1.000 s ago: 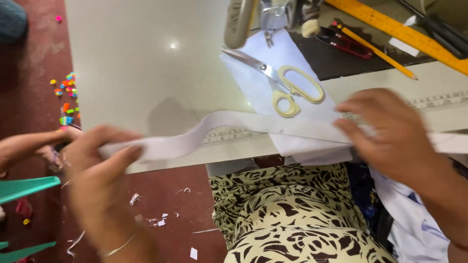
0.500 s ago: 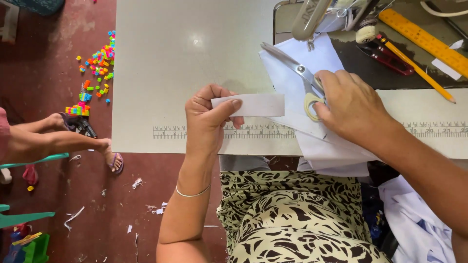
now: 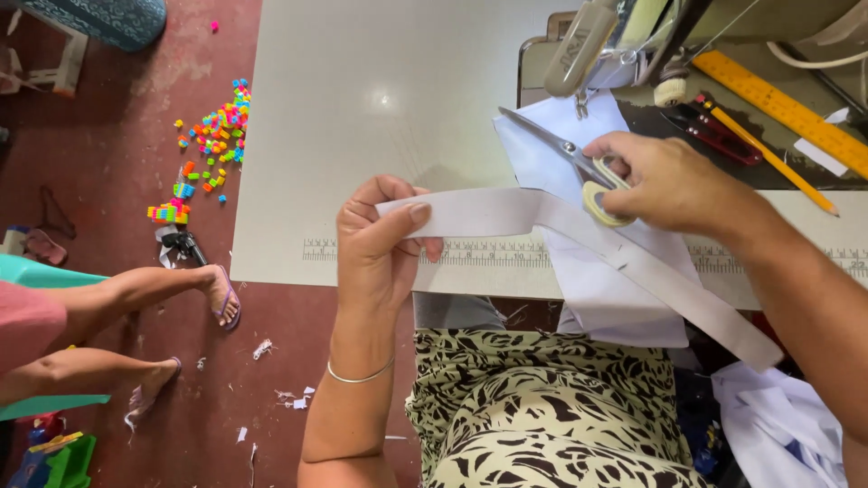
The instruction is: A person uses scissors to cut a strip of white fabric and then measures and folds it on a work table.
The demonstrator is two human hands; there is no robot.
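While the white fabric strip [image 3: 579, 239] runs long across the table's near edge, its axis slopes from upper left down to lower right, with the free end hanging off past the table toward the lap. The left hand [image 3: 380, 248] pinches the strip's left end, thumb on top, fingers curled under. Over on the other side, the right hand [image 3: 669, 181] grips the scissors [image 3: 565, 158] by their pale yellow handles, and the blades point up and to the left over a white cloth piece [image 3: 588, 280] lying beneath the strip. Behind that sits the sewing machine [image 3: 633, 45], its upper part cut off by the frame, with an orange ruler [image 3: 782, 108] and a yellow pencil [image 3: 768, 158] on its bed. The white table [image 3: 362, 108] carries a printed measuring scale along its edge. Down on the red floor, coloured toy blocks [image 3: 212, 136] lie scattered, and another person's bare feet [image 3: 221, 294] show at left. Whether the scissor blades touch the strip is hard to tell.
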